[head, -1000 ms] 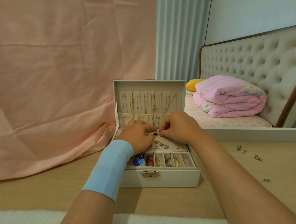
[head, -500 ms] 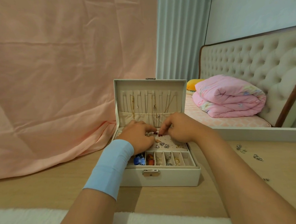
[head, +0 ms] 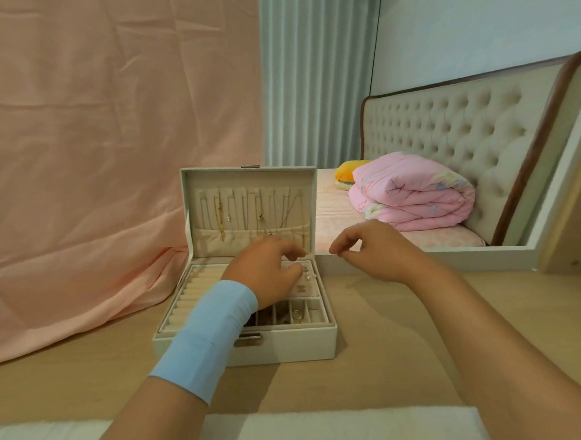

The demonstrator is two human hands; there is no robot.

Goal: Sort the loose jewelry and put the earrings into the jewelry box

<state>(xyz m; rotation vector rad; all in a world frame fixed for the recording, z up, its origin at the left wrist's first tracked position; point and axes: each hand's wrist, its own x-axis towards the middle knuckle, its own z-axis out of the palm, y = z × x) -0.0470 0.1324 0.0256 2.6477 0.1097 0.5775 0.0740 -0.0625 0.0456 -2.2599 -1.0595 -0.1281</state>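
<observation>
two hands work at the open jewelry box point(head: 289, 349), which stands on the wooden table point(head: 407, 348) with its lid point(head: 246, 176) upright and necklaces point(head: 261, 209) hanging inside it. left hand point(head: 268, 274): held over the padded earring section at the back right of the tray, fingers loosely curled, thumb and forefinger a little apart. its underside is hidden, so i cannot tell whether it holds a piece. a few small earrings point(head: 305, 277) sit on the pad just beside its fingertips. right hand point(head: 378, 249): in the air just right of the box and clear of it, forefinger and thumb tips almost meeting, other fingers relaxed. nothing shows between the tips, and i cannot tell whether something tiny is pinched there. the front row of small compartments point(head: 299, 315) holds a ring and is partly covered by my wrist and its blue wristband point(head: 208, 338). no loose jewelry on the table is in view. step in hand, as i judge it: seating an earring on the pad. the next move calls for the right hand to reach the loose pieces outside this view, take one earring in a fine two-finger pinch and bring it to the pad, with the left hand kept off the seated pieces so none is knocked loose.
</observation>
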